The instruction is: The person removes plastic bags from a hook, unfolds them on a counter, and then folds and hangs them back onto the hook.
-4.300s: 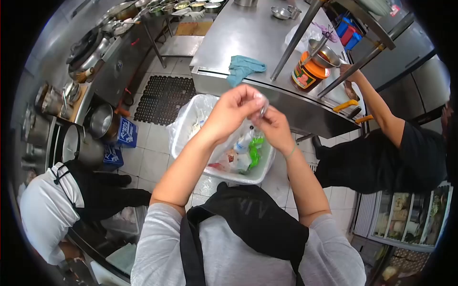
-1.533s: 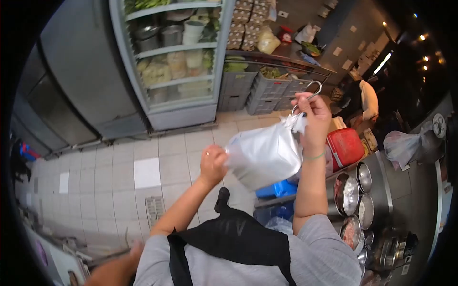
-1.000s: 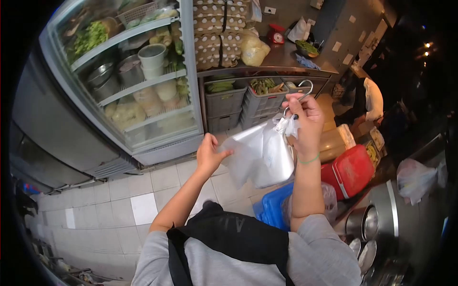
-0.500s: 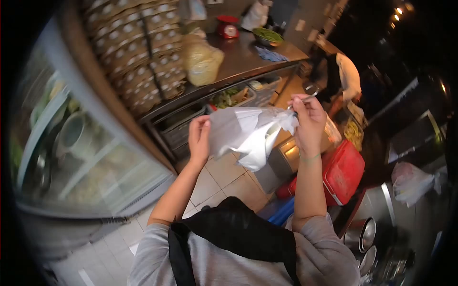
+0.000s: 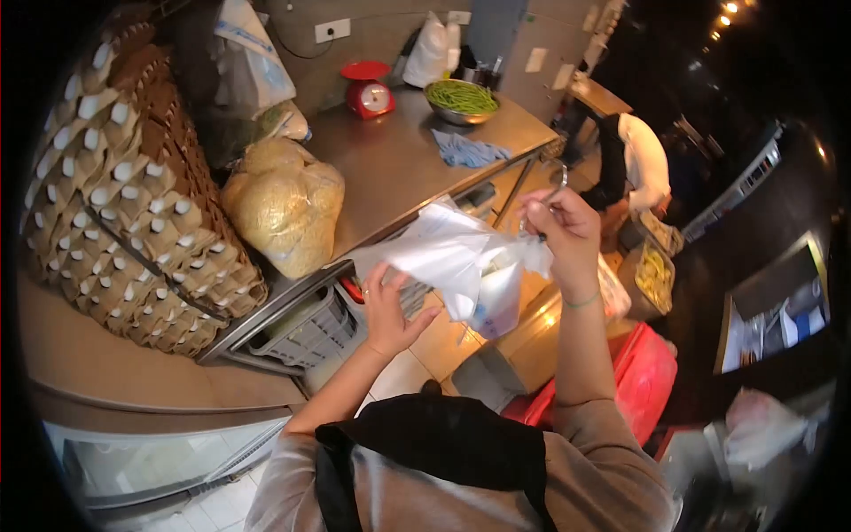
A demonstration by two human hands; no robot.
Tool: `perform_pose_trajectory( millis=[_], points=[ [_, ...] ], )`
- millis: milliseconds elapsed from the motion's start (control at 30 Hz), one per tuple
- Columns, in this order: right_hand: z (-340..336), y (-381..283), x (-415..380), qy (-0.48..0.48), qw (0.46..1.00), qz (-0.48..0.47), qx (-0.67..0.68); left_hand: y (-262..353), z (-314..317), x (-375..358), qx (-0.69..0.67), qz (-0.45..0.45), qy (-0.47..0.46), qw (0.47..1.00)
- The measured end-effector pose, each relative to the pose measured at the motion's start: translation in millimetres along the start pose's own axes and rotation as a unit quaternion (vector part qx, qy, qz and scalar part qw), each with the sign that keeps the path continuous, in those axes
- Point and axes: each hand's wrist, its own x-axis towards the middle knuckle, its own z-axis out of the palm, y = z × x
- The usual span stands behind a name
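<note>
A bunch of thin white plastic bags (image 5: pixel 465 270) hangs in the air in front of me. My right hand (image 5: pixel 567 232) is closed on a curved metal hook (image 5: pixel 564 177), and the gathered end of the bags sits right at its fingers. My left hand (image 5: pixel 394 315) has its fingers and thumb spread, its fingertips close to the loose left end of the bags. Part of the hook is hidden behind the right fingers.
A metal table (image 5: pixel 390 160) holds a red scale (image 5: pixel 368 93), a bowl of green beans (image 5: pixel 461 100), a blue cloth (image 5: pixel 468 149) and a yellowish full bag (image 5: pixel 288 208). Stacked egg trays (image 5: pixel 133 222) stand left. A red cooler (image 5: pixel 645 372) is at right; a person (image 5: pixel 643 160) bends over beyond.
My view has turned left toward the table and egg trays, with the fridge now low in view. The left fingers have spread from the bags' end; the right hand still holds the hook.
</note>
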Motion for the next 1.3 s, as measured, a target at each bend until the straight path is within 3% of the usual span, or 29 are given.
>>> perform_pose_trajectory(
  millis=[167, 300, 433, 533, 567, 667, 700, 800, 900, 1000, 1067, 1133, 1167, 1200, 1267, 1300],
  points=[
    [-12.4, 35.7, 63.9, -0.055, 0.998, 0.021, 0.037, -36.2, 23.2, 37.2, 0.083, -0.078, -0.013, 0.993],
    [-20.3, 66.2, 119.5, -0.099, 0.994, -0.015, 0.045, -88.4, 41.5, 60.1, 0.087, -0.021, 0.168, 0.982],
    [-27.3, 94.9, 172.0, -0.134, 0.989, -0.013, 0.062, -94.2, 38.3, 145.1, 0.095, -0.096, 0.133, 0.982],
    [-29.9, 114.8, 211.2, -0.188, 0.981, -0.004, 0.041, -110.5, 30.4, 193.6, 0.137, -0.198, -0.099, 0.966],
    [-30.9, 122.4, 221.7, -0.202, 0.979, -0.003, 0.034, -122.8, 36.1, 205.3, 0.121, -0.211, -0.104, 0.964],
    [-35.6, 143.0, 242.4, -0.226, 0.971, 0.03, 0.07, -161.4, 55.2, 226.4, 0.193, -0.121, -0.006, 0.974],
    [-37.6, 149.1, 250.6, -0.24, 0.968, 0.022, 0.066, -164.7, 61.0, 238.2, 0.126, -0.163, 0.04, 0.978],
    [-39.9, 164.3, 275.7, -0.235, 0.969, 0.022, 0.078, -184.0, 70.4, 257.2, 0.152, -0.09, 0.107, 0.978],
    [-37.9, 176.2, 300.5, -0.26, 0.955, 0.042, 0.136, -209.1, 88.0, 253.5, 0.161, -0.06, 0.095, 0.98],
    [-30.9, 183.3, 326.6, -0.329, 0.932, 0.048, 0.143, -224.2, 133.6, 258.5, 0.118, -0.081, 0.157, 0.977],
    [-22.5, 189.1, 345.5, -0.367, 0.918, 0.033, 0.147, -223.1, 164.7, 269.5, 0.035, -0.151, 0.17, 0.973],
    [-11.9, 205.8, 366.3, -0.324, 0.936, 0.038, 0.129, -228.8, 189.3, 266.6, -0.056, -0.229, 0.066, 0.969],
    [-1.8, 216.3, 377.9, -0.291, 0.946, 0.052, 0.131, -232.9, 199.4, 263.0, -0.102, -0.267, 0.016, 0.958],
    [8.9, 228.3, 390.8, -0.258, 0.955, 0.065, 0.133, -234.6, 209.1, 256.0, -0.237, -0.354, 0.004, 0.905],
    [31.7, 271.3, 415.0, -0.276, 0.929, 0.153, 0.195, -230.2, 228.2, 235.3, -0.49, -0.485, -0.006, 0.724],
    [40.6, 311.5, 423.8, -0.3, 0.911, 0.187, 0.212, -227.6, 233.7, 226.4, -0.532, -0.509, 0.008, 0.677]
  ],
)
